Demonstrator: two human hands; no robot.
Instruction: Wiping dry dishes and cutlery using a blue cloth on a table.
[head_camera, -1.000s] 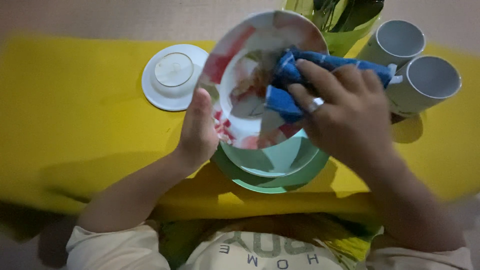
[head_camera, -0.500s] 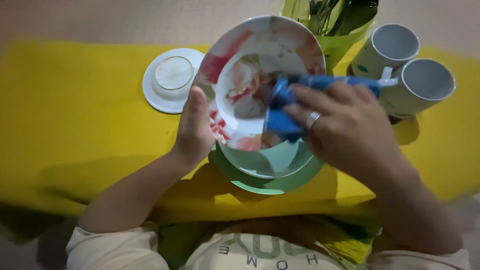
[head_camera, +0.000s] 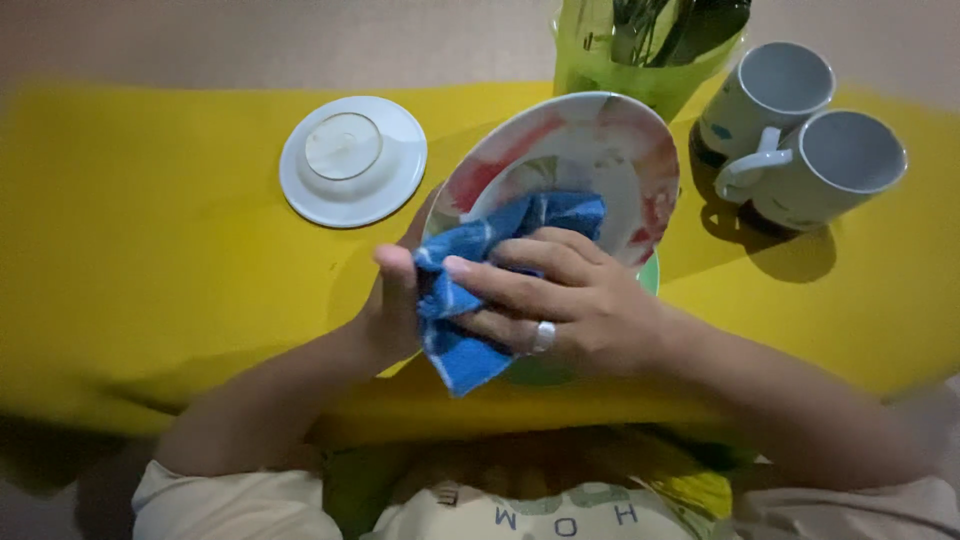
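Lowered, right hand (head_camera: 570, 300) presses blue cloth (head_camera: 480, 290) over floral plate (head_camera: 610, 150); left hand (head_camera: 395, 300) grips its hidden rim.

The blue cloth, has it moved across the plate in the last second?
Yes. The blue cloth slid from the plate's right side, near the mugs, down to its lower-left edge.

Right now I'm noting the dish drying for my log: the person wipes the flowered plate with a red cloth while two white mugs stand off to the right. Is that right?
Not quite: the cloth is blue, not red, as the head view shows. The right hand presses it against the flowered plate, which the left hand steadies, and the two white mugs do stand off to the right.
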